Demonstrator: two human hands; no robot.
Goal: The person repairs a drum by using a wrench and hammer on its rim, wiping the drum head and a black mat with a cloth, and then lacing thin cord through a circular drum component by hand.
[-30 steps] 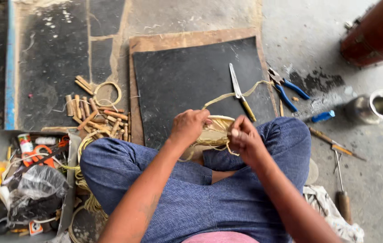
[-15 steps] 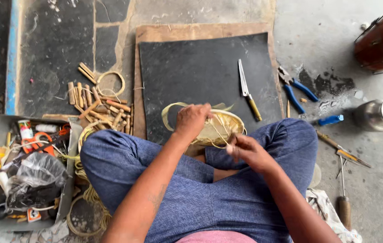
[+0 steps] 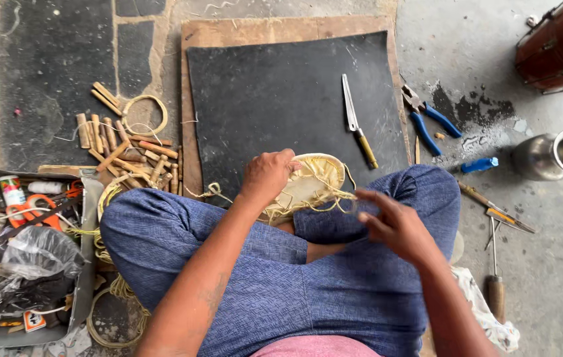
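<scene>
I sit cross-legged in blue trousers. My left hand [image 3: 267,176] grips the near edge of a pale oval woven piece [image 3: 311,182], like a small sole, lying at the front of the black rubber mat [image 3: 281,92]. My right hand [image 3: 394,225] hovers over my right knee, fingers pinching a thin pale strand [image 3: 334,196] that runs back to the woven piece. Loose strand ends curl out to the left of it.
A knife [image 3: 359,122] lies on the mat's right side. Blue-handled pliers [image 3: 430,116], a blue tool [image 3: 478,164], awls [image 3: 493,210] and a steel cup [image 3: 562,153] sit right. Wooden pegs [image 3: 123,149] and a cane ring [image 3: 144,114] lie left; a cluttered grey tray [image 3: 23,251] at lower left.
The looped strands have been drawn in, and the woven piece now lies flatter on the mat. My right hand has pulled back to the right over my knee, drawing a strand taut.
</scene>
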